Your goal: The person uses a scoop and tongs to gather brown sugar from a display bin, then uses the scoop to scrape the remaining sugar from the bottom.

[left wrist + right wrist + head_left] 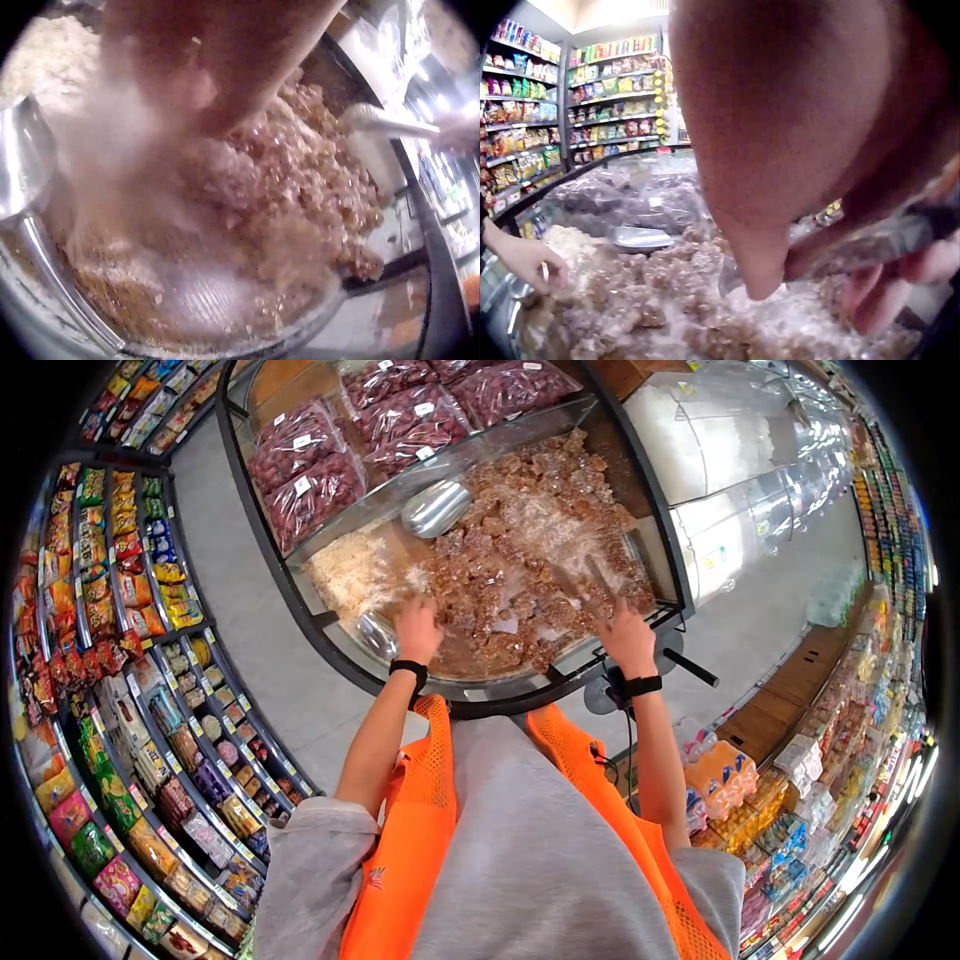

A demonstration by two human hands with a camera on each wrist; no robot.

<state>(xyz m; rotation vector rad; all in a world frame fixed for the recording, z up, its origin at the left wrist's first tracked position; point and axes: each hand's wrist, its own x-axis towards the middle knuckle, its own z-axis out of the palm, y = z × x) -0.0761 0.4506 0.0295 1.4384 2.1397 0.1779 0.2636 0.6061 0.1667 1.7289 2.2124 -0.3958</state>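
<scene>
A curved clear bin [480, 695] holds a heap of brown wrapped sweets [530, 550]. My right hand [625, 638] grips a long metal utensil [598, 585] whose end lies in the sweets; the right wrist view shows the fingers curled round its handle [877, 244]. My left hand [416, 630] reaches over the bin's near left rim, next to a small metal scoop [378, 635]. In the right wrist view the left hand [525, 259] has bent fingers, but what it touches is blurred. The left wrist view shows the sweets [300, 195] close up.
A second metal scoop [435, 508] lies at the back of the sweets. A pale snack [350, 570] fills the left compartment, and bags of red fruit [320, 460] lie behind. Snack shelves [120, 660] line the aisle at left, more goods [760, 800] at right.
</scene>
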